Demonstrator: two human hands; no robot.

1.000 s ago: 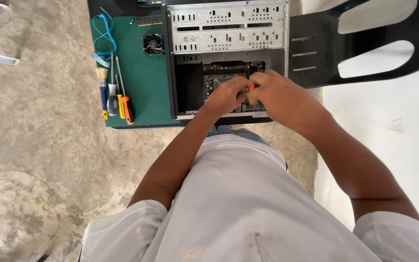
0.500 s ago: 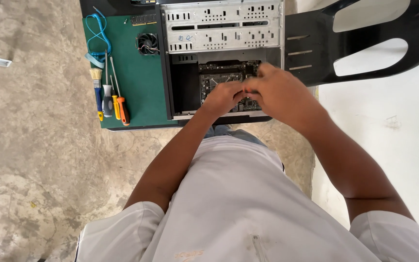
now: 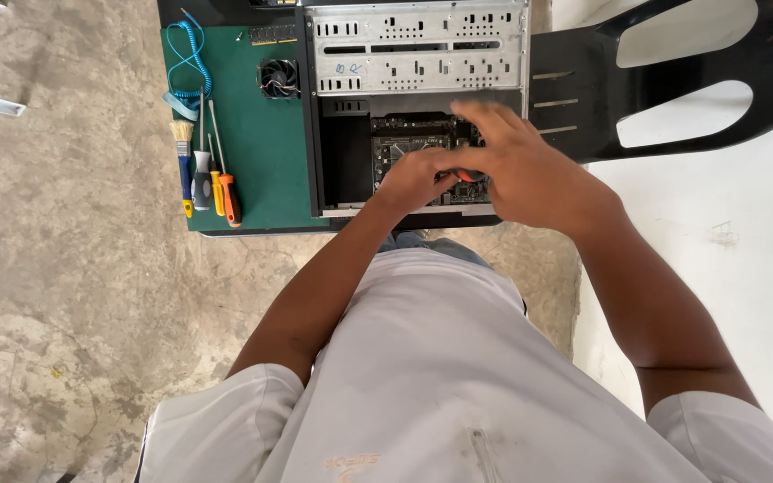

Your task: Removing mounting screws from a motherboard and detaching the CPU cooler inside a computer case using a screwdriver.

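An open grey computer case [image 3: 418, 54] lies on a green mat [image 3: 261, 170], with the dark motherboard [image 3: 404, 143] showing inside. My left hand [image 3: 413, 179] reaches into the case, its fingers curled by a small orange tool handle [image 3: 469, 176]. My right hand [image 3: 530, 170] hovers over the same spot with blurred, spread fingers, touching or covering the handle. The tool's tip and what it meets are hidden under both hands.
On the mat's left side lie a brush [image 3: 183, 165], screwdrivers with grey, yellow and orange handles [image 3: 228, 192], a blue coiled cord [image 3: 191, 63] and a small black fan [image 3: 278, 78]. A black plastic chair [image 3: 673, 80] stands to the right. The floor is rough concrete.
My right hand has lifted and its fingers have spread over the case. My left hand stays at the motherboard. The view has shifted slightly.
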